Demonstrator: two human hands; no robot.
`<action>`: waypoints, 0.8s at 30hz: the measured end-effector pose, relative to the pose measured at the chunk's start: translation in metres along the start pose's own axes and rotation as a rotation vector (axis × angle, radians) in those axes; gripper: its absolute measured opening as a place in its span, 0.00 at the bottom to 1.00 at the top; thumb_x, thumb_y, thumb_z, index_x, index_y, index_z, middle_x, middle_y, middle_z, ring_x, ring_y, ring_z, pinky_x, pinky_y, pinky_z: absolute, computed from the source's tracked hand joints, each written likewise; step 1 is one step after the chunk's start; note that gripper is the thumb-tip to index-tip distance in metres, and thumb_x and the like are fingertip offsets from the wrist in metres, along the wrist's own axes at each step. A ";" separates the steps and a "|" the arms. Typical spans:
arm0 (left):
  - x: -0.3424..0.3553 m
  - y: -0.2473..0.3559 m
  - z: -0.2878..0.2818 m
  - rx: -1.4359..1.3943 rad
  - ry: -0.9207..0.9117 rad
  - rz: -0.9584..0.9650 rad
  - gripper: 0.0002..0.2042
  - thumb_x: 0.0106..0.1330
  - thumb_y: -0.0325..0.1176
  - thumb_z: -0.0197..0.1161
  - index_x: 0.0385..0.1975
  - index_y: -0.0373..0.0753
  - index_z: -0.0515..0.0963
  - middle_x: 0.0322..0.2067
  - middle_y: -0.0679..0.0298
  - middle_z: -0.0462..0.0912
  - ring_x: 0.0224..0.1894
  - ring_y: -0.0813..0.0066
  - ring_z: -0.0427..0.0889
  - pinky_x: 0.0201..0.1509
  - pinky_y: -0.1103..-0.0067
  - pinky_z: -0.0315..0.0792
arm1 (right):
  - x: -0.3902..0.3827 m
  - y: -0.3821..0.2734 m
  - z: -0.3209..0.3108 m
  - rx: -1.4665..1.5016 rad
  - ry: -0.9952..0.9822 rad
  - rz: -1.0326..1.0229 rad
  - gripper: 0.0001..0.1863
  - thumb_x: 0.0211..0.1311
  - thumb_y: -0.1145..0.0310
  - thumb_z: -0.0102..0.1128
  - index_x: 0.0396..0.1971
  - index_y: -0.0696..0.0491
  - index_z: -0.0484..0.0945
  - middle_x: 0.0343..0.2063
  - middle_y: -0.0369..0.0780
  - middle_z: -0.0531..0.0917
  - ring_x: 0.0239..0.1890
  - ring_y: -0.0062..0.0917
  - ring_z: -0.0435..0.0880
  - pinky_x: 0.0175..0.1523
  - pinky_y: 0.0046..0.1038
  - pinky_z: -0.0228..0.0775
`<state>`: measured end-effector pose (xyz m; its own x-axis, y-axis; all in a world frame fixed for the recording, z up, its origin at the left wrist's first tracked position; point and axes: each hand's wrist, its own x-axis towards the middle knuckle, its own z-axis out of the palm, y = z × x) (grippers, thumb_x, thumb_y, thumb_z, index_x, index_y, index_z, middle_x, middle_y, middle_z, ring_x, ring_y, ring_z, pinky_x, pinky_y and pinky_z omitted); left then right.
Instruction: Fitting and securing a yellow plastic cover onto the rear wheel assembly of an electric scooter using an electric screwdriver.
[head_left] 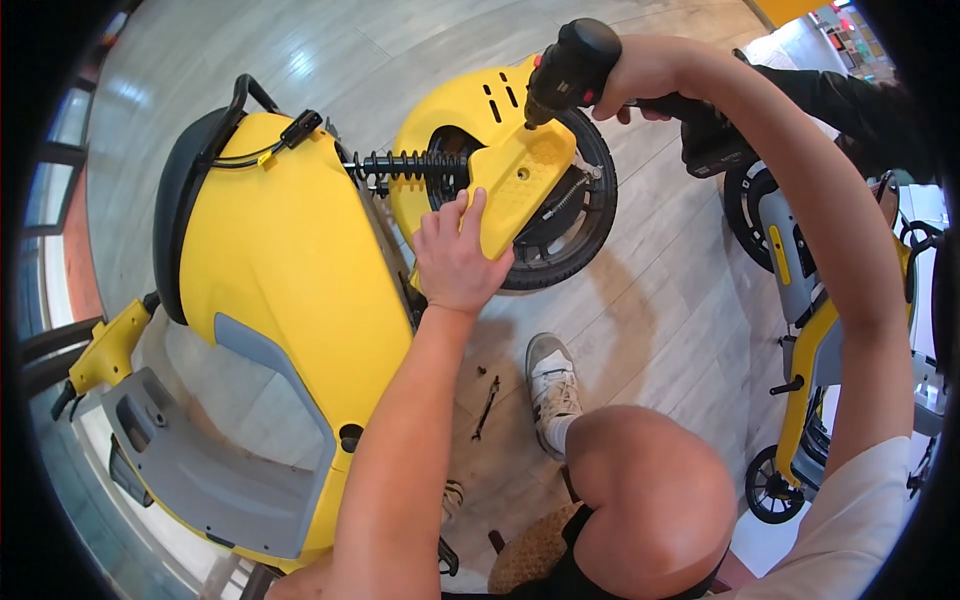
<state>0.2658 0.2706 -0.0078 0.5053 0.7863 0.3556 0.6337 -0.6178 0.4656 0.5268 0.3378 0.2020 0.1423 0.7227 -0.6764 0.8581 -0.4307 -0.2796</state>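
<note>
A yellow electric scooter (270, 240) lies on its side, its wheel (585, 235) toward the far middle. Over the wheel hub sits a yellow plastic cover (540, 170) with a recessed hole. My left hand (460, 255) rests on the near end of this cover, fingers stretched and thumb apart. My right hand (645, 78) is wrapped round the grip of a black cordless drill (575, 65). The drill points down, and its tip meets the far edge of the cover. Whether a screw is under the tip is hidden.
A black coil spring (405, 165) runs from the body to the wheel. A small wrench (486, 410) lies on the floor near my shoe (553, 385), with a small dark part (481, 370) beside it. Another scooter (815, 370) stands at the right, near a dark sleeve (835, 105).
</note>
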 end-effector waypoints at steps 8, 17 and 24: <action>0.004 0.000 -0.003 -0.011 0.002 0.002 0.38 0.41 0.41 0.76 0.59 0.44 0.76 0.52 0.63 0.77 0.49 0.61 0.74 0.54 0.67 0.69 | -0.004 0.000 0.001 0.064 0.022 0.129 0.23 0.49 0.74 0.67 0.49 0.52 0.80 0.19 0.38 0.75 0.13 0.19 0.71 0.18 0.22 0.67; 0.000 -0.001 -0.002 0.000 0.008 -0.008 0.39 0.40 0.41 0.77 0.59 0.44 0.76 0.50 0.64 0.77 0.48 0.62 0.74 0.53 0.68 0.69 | 0.007 -0.004 0.007 -0.045 0.030 0.141 0.24 0.50 0.74 0.67 0.51 0.52 0.79 0.20 0.38 0.74 0.14 0.20 0.71 0.18 0.24 0.67; 0.000 -0.001 -0.002 -0.001 -0.002 -0.007 0.39 0.39 0.41 0.78 0.59 0.46 0.76 0.51 0.65 0.77 0.49 0.62 0.74 0.53 0.68 0.69 | 0.005 0.006 0.012 0.023 0.019 0.102 0.21 0.50 0.70 0.69 0.47 0.53 0.79 0.23 0.39 0.75 0.15 0.23 0.72 0.20 0.27 0.69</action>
<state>0.2641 0.2713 -0.0062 0.5024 0.7903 0.3507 0.6364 -0.6126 0.4688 0.5269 0.3324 0.1883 0.2379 0.6849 -0.6887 0.8273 -0.5144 -0.2257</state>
